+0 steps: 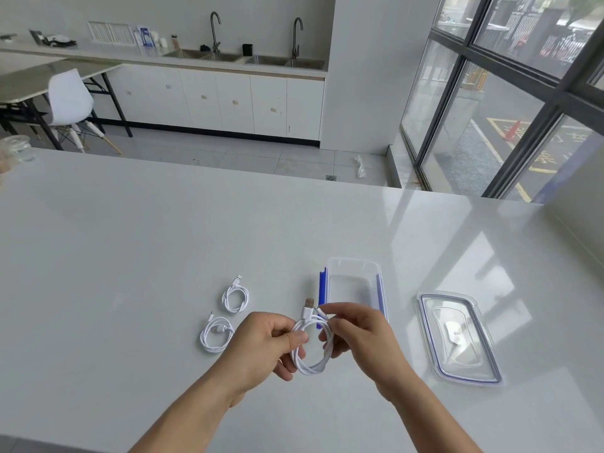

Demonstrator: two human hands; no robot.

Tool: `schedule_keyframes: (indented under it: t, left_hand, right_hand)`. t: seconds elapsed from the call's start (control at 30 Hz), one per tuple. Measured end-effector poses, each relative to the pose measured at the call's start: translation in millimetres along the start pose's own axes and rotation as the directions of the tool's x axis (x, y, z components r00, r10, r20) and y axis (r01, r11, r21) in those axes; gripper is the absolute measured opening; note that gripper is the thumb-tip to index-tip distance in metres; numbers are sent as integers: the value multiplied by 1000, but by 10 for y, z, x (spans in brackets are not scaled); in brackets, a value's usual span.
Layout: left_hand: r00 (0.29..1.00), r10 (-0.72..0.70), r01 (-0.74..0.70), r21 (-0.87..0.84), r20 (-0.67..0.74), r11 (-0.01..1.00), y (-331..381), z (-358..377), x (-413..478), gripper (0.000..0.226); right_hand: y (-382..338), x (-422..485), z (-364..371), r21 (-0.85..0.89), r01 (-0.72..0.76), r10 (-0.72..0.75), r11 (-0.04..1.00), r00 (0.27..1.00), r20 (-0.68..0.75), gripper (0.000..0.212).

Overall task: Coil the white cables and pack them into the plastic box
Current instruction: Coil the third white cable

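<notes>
From the head view, the left hand [261, 341] pinches the coiled white cable [312, 361] on its left side. The right hand [356, 335], nearer the open plastic box [353, 261] just beyond it, pinches the plug ends. The box's long axis runs away from the person.

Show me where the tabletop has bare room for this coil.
Bare: the wide table left of the two coiled cables, the stretch beyond the plastic box, and the strip between box and lid. Crowded: between coils and box, where the left hand and right hand hold the third cable.
</notes>
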State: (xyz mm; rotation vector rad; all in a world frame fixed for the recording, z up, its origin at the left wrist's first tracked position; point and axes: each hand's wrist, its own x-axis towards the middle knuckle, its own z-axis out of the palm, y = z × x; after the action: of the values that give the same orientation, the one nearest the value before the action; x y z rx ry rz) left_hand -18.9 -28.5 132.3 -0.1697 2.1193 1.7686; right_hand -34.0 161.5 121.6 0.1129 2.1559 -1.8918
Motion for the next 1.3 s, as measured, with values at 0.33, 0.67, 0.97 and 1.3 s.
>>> schedule_keyframes:
  t: [0.33,0.67,0.97,1.3]
  left_hand:
    - [998,40,-41,44,40,998,70,10,-39,16]
    - [993,80,-93,149,88,984,101,34,-85,17]
    - [990,105,-122,193,99,974,160,92,-93,17]
    - [993,82,-93,136,85,986,150,141,-144,16]
  right_hand:
    - [-88,-89,-137,98,115,-125,989,986,111,12]
    - [-129,-147,-288,-16,144,-139,989,971,192,16]
    - [-170,-124,-424,-95,156,-121,983,946,301,11]
    - [-28,-174,-371,-21,126,-109,992,924,367,13]
